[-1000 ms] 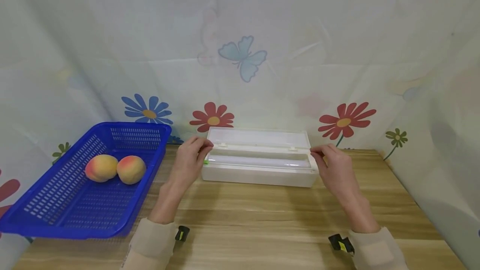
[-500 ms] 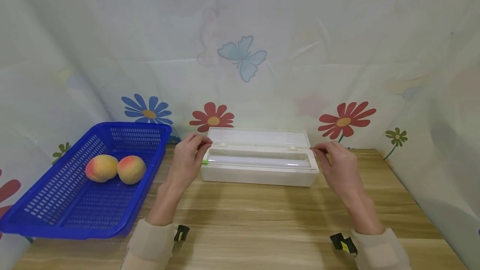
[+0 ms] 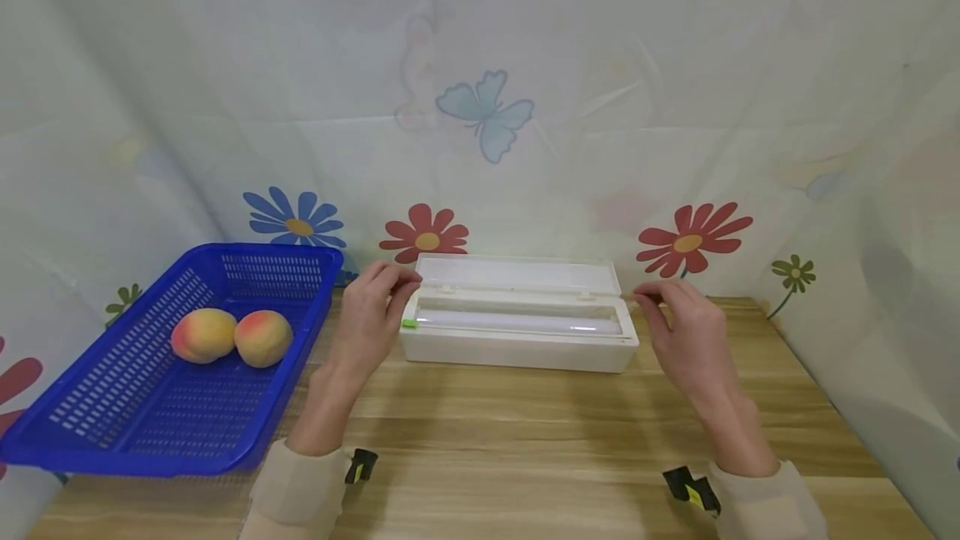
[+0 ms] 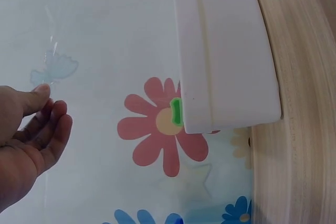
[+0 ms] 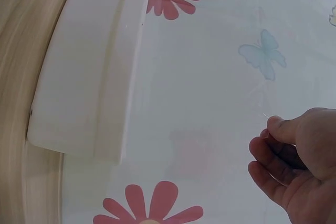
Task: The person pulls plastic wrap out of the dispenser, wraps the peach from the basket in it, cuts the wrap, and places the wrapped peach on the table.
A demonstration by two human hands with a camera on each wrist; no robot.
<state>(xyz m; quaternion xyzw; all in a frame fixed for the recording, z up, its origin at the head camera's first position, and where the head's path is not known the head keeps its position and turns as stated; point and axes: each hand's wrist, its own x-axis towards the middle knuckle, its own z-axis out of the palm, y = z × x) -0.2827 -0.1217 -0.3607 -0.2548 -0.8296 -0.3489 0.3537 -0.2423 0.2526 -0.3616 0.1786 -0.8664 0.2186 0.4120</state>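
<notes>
Film (image 4: 53, 45): my left hand (image 3: 372, 313) and right hand (image 3: 686, 333) pinch it by the box (image 3: 517, 351)'s left and right ends; uneven pulling could tear it.

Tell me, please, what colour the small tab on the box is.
The tab is green, clearest in the left wrist view.
</notes>
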